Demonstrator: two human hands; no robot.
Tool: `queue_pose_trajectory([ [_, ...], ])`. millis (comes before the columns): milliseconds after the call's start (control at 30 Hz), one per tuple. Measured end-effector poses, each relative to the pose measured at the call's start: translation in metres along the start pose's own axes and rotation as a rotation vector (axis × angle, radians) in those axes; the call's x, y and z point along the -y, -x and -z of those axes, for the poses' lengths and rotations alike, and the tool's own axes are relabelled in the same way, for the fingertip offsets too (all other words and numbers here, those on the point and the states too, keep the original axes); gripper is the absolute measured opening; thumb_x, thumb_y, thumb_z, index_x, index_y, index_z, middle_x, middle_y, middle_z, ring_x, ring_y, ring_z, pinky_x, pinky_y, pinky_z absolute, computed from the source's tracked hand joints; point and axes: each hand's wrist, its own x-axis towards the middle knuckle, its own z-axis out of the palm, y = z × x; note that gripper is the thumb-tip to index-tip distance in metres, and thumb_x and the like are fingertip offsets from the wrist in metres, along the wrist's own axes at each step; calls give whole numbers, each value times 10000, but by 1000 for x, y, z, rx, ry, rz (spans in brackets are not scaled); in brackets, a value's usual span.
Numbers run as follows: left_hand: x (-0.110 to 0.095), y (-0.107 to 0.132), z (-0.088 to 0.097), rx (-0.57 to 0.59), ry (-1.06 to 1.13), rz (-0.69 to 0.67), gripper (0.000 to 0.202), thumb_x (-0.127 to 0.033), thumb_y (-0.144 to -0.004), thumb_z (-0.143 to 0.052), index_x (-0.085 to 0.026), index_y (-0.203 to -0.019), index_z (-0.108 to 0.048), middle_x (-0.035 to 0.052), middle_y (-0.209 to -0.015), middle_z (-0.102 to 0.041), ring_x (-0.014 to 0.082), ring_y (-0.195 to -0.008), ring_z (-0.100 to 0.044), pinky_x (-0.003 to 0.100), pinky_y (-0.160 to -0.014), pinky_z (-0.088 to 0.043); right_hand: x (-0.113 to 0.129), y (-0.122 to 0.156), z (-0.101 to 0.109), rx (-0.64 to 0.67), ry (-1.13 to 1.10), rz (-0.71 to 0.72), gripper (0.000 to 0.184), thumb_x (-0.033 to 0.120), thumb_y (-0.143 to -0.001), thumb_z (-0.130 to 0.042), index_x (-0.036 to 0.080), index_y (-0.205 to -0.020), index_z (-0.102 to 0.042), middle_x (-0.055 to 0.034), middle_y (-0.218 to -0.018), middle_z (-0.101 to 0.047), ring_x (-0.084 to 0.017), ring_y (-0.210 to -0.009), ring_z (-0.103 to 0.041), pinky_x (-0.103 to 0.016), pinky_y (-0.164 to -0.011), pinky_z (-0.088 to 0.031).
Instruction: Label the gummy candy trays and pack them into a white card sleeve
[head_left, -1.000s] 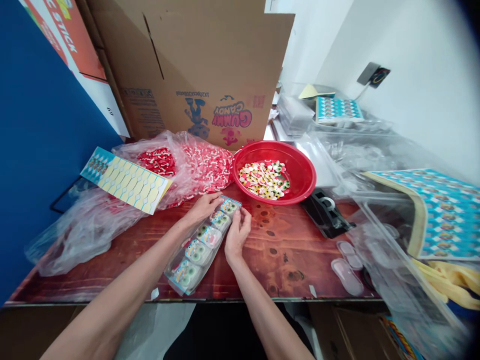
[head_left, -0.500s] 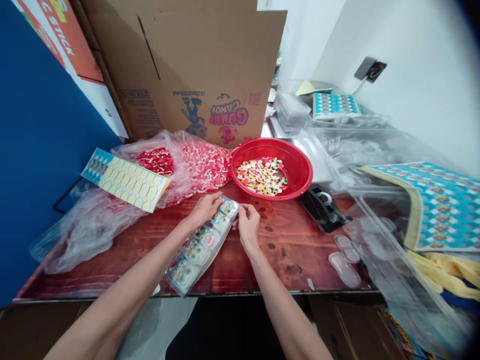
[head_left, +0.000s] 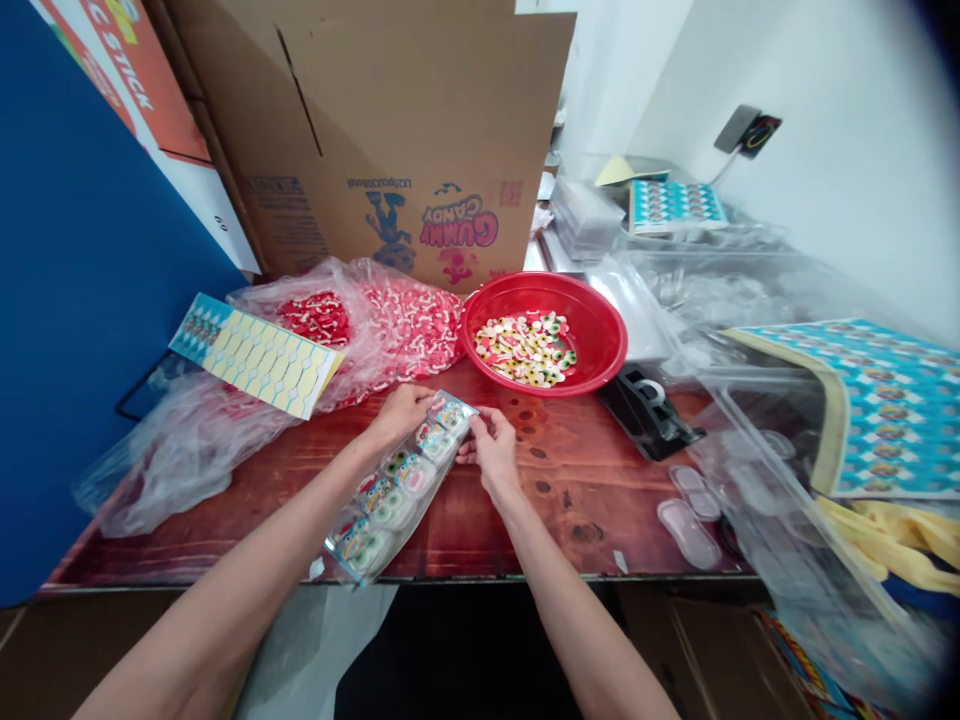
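A long clear plastic candy pack, filled with small labelled cases of eyeball candies, lies slanted over the table's front part. My left hand is closed on its far left edge. At the far right corner, my right hand pinches the plastic between thumb and fingers. Just beyond the hands stands a red bowl with loose eyeball gummies in it. Left of the bowl, an open plastic bag spills over with red and white candies.
A partly peeled label sheet rests on the bag. To the right are a black tape dispenser, small clear cases and a clear bin with blue label sheets on it. A cardboard box stands behind.
The candy pack has shifted slightly left and tilted, with both hands still at its far end. My right hand's fingers have moved a little left along the corner.
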Motion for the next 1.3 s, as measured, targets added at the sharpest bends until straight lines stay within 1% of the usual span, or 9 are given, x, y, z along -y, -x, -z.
queue_pose_trajectory([
  [133,-14,11,-4,-67,-243,24,237,-314,-894,-599,-176,-943,-786,133,-863,-742,297,-897,-682,333,-766,-486,-2,5,0,19,-5,-18,341,410,-784,-618,216,-1054,-543,91,-621,-575,-83,-340,-500,-197,-319,-439],
  [233,-29,23,-12,-141,-418,13,295,-244,-939,-512,-161,-1135,-716,195,-1188,-674,345,-1179,-585,381,-899,-473,-3,7,0,33,-3,-20,328,406,-808,-606,221,-1070,-535,99,-614,-569,-79,-341,-507,-186,-326,-449],
  [300,-39,30,-18,-158,-510,1,324,-202,-964,-438,-139,-1166,-684,208,-1251,-633,355,-1237,-531,410,-921,-476,-3,7,0,38,-1,-22,309,394,-822,-596,220,-1070,-535,99,-614,-575,-76,-340,-510,-181,-331,-455],
  [500,-53,47,-28,-122,-692,-50,367,-101,-975,-337,-105,-1146,-662,193,-1200,-635,319,-1203,-529,389,-900,-493,-3,6,0,30,-13,-35,257,337,-843,-586,220,-1069,-542,86,-637,-594,-83,-339,-514,-195,-331,-463],
  [600,-50,54,-27,-105,-736,-84,349,-298,-1011,-425,-113,-1225,-628,180,-1193,-636,327,-1169,-542,394,-903,-487,-2,6,0,25,-27,-44,232,312,-857,-570,225,-1070,-547,80,-636,-599,-89,-339,-511,-206,-337,-466],
  [667,-47,58,-27,-102,-751,-106,470,-454,-994,-470,-122,-1308,-582,179,-1227,-621,339,-1165,-537,399,-900,-481,-2,7,0,24,-36,-48,225,306,-866,-558,231,-1078,-550,74,-648,-609,-92,-344,-513,-215,-349,-476],
  [767,-38,60,-29,-103,-730,-128,562,-521,-969,-499,-128,-1369,-539,180,-1273,-597,350,-1165,-521,402,-921,-457,-4,11,0,35,-57,-57,250,313,-879,-538,244,-1119,-550,59,-712,-633,-98,-375,-536,-239,-387,-510],
  [1067,-17,57,-42,-148,-658,-156,661,-478,-920,-597,-95,-1446,-480,210,-1373,-504,356,-1187,-472,437,-1034,-388,-39,65,6,171,-155,-68,784,352,-727,-757,276,-1415,-388,66,-831,-569,-126,-547,-634,-297,-518,-599],
  [1300,-19,63,-50,-187,-713,-111,642,-474,-922,-567,-217,-1499,-451,185,-1437,-461,389,-1168,-464,470,-908,-465,-45,74,4,223,-70,-75,981,420,-767,-742,336,-1573,-190,11,-938,-604,-145,-537,-631,-352,-508,-594],
])
